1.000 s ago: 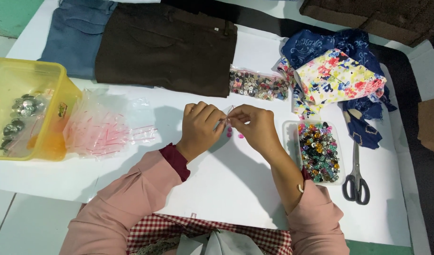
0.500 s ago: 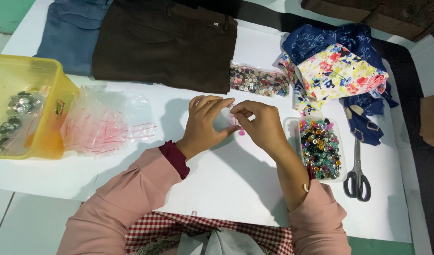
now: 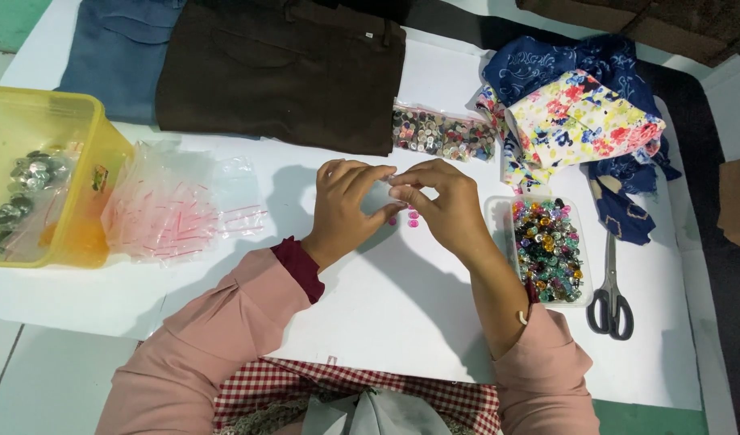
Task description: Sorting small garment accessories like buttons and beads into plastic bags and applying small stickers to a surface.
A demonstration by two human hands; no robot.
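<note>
Both hands, left hand [image 3: 347, 211] & right hand [image 3: 444, 208], fingertips pinched shut on small clear plastic bag [image 3: 380, 196]; prob. light, slippery, floppy; grip at mouth edges; tiny pink round beads [image 3: 409, 215] just below fingers.

**A White Table Over a Tiled Floor**

A white table [image 3: 402, 322] fills most of the view, its surface smooth and evenly lit, with soft shadows falling toward the lower right. At the lower left, pale floor tiles [image 3: 31, 370] with thin dark joints show beyond the table's edge. Along the right side runs a dark strip of floor [image 3: 729, 266], and brown cardboard [image 3: 739, 201] lies against it at the frame's edge. More brown, rough material [image 3: 628, 16] sits at the top right corner. A green patch [image 3: 7, 20] shows at the top left.
</note>
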